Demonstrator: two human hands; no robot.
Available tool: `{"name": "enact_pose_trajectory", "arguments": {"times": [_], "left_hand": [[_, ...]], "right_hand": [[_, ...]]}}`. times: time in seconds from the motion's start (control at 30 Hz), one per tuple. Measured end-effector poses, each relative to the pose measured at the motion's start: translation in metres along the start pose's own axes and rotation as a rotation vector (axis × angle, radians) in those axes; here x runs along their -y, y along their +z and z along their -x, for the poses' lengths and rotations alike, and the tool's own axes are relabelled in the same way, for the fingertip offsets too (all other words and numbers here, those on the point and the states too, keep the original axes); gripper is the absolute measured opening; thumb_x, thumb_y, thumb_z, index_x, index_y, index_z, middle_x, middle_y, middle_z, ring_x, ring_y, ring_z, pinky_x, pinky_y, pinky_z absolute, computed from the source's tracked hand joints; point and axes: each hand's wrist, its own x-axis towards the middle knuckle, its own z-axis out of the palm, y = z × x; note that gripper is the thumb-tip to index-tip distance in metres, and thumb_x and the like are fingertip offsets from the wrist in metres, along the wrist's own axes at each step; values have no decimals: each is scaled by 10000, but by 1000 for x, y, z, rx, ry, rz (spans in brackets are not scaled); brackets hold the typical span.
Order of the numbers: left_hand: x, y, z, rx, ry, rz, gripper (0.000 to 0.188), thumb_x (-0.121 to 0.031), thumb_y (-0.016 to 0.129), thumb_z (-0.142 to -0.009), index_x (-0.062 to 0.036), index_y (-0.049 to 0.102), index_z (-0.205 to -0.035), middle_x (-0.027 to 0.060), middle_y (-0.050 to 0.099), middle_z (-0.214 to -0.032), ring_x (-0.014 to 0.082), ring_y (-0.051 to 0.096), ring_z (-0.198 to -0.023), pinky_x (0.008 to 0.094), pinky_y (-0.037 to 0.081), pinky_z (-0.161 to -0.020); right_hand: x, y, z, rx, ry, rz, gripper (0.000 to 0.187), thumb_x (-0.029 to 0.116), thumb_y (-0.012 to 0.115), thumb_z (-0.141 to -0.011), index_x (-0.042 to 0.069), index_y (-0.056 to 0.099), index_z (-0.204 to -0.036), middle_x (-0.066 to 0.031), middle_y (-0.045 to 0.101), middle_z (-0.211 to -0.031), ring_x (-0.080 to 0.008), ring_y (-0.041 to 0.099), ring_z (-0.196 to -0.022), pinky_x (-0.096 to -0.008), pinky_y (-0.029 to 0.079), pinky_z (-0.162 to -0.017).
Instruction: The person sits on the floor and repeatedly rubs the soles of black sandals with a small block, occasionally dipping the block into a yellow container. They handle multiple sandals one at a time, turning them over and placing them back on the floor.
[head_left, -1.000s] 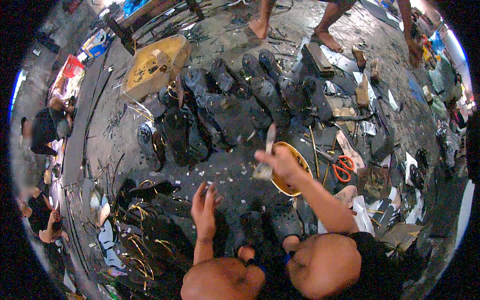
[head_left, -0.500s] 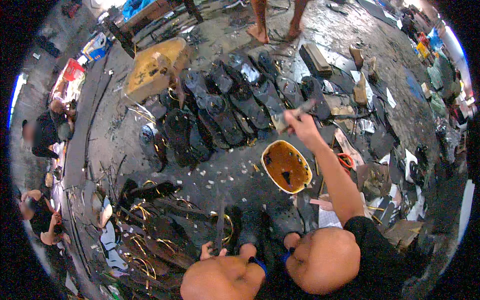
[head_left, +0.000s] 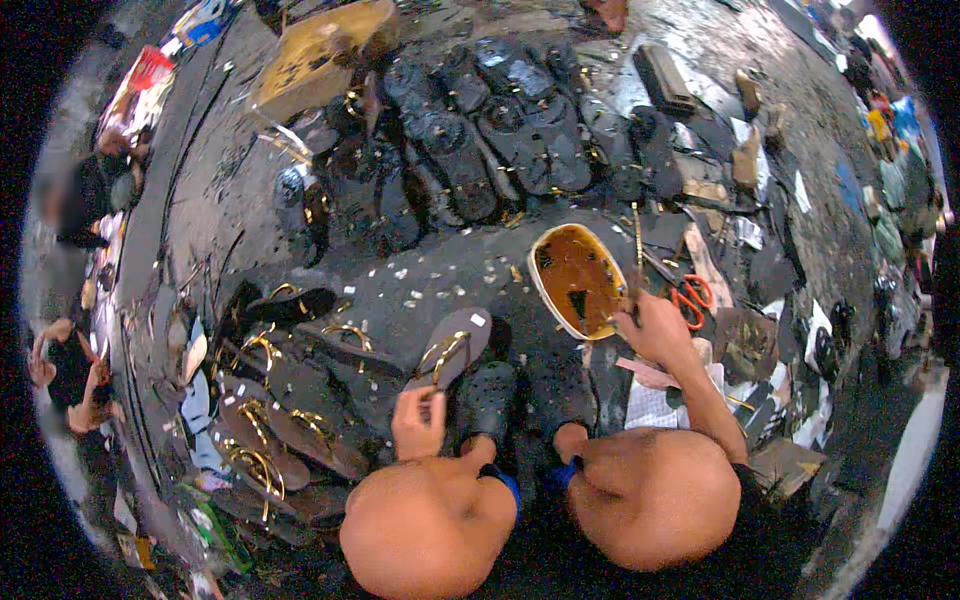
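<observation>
My left hand [head_left: 418, 420] is closed on the heel end of a dark flip-flop [head_left: 462, 335] with a gold strap, its toe tilted up and away. To the right, my right hand [head_left: 655, 328] is at the rim of a pale tub [head_left: 541, 290] of brown, glue-like liquid. Its fingers are bent closed, and a thin upright piece shows by them; what they grip cannot be made out. Red-handled scissors [head_left: 692, 302] lie just beyond that hand. Several more gold-strapped flip-flops [head_left: 262, 420] are at my left.
Rows of dark soles [head_left: 455, 160] cover the floor ahead. A yellowish block [head_left: 320, 55] stands at the far left. Wooden pieces [head_left: 663, 78] and scraps lie to the right. My dark shoes [head_left: 487, 395] are in front of me. Other people [head_left: 75, 375] sit at the left edge.
My right hand has come back from the soles, where it held a brush-like tool, to the tub's right side. My left hand has raised and turned the flip-flop, so its gold strap shows.
</observation>
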Motion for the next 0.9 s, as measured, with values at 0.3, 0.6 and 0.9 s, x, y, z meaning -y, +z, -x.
{"name": "enact_pose_trajectory", "arguments": {"times": [0.3,0.6,0.9], "left_hand": [[-19,25,-29,22,210,49,325,-129,774,-810,-3,613,-1064,180,580,-1270,334,556,-1161,435,470,-954],[-22,75,-108,485,518,-314,735,-593,613,-878,-104,531,-1420,181,272,-1605,369,201,-1500,600,87,-1185],[-114,48,-154,342,-417,1283,466,-353,369,-1080,-19,550,-1351,128,637,-1269,241,616,-1153,393,488,-1016]], "right_hand": [[-18,-23,47,123,119,-156,198,207,707,-873,31,647,-942,-155,691,-834,-287,698,-807,-397,549,-771],[32,14,9,61,107,-887,231,179,725,-911,1,676,-1049,-77,695,-999,-163,652,-919,-316,525,-832],[124,48,-53,-279,-479,-612,231,108,783,-850,31,683,-1043,-86,717,-993,-134,681,-896,-281,523,-788]]}}
